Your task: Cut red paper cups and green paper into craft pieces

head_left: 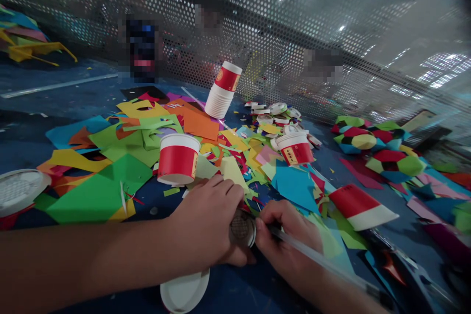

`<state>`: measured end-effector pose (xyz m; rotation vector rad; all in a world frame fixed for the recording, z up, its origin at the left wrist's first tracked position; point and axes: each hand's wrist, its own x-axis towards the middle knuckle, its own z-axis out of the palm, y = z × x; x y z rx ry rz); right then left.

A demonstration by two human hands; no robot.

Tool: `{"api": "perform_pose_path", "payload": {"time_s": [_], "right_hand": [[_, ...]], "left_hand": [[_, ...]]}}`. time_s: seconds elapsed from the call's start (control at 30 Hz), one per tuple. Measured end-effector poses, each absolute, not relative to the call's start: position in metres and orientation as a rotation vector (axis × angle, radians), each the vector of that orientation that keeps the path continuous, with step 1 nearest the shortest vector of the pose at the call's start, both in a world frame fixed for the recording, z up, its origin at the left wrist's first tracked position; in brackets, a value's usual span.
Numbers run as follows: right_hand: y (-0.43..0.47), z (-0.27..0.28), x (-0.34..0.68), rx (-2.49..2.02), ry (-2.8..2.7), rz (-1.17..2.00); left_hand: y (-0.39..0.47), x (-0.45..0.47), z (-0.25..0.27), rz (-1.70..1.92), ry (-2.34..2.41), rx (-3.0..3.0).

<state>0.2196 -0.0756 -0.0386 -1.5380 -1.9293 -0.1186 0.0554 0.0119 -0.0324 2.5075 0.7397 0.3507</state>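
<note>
My left hand [206, 221] is closed around a small round piece [243, 228] with a pale rim and a faint grid on its grey face; part of it is hidden by the fingers. In my right hand [290, 235] is a pen [312, 255] with a long clear barrel, its front end right at the edge of the round piece. Below my left wrist lies a white disc [185, 292]. Just beyond my hands stands a red and white paper cup [178, 159]. Under the right forearm's outer side lie black-handled scissors [395, 267].
Coloured paper scraps [121, 176] cover the middle of the blue table. Behind them rise a leaning stack of paper cups [223, 91] and a pile of white cup pieces [275, 113]. A tipped cup [360, 206] lies at right, near colourful paper balls [393, 162]. A perforated metal screen [257, 29] stands behind.
</note>
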Motion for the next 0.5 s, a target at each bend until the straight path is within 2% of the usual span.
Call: {"api": "perform_pose_path", "payload": {"time_s": [0.33,0.5], "right_hand": [[-0.086,-0.045,0.235,-1.181,-1.432,0.582],[-0.084,-0.04,0.227,-1.373,-1.435,0.857]], "left_hand": [[0.019,0.042,-0.028,0.277,0.521,2.234],[0.021,0.042,-0.031,0.361,0.591,2.193]]}}
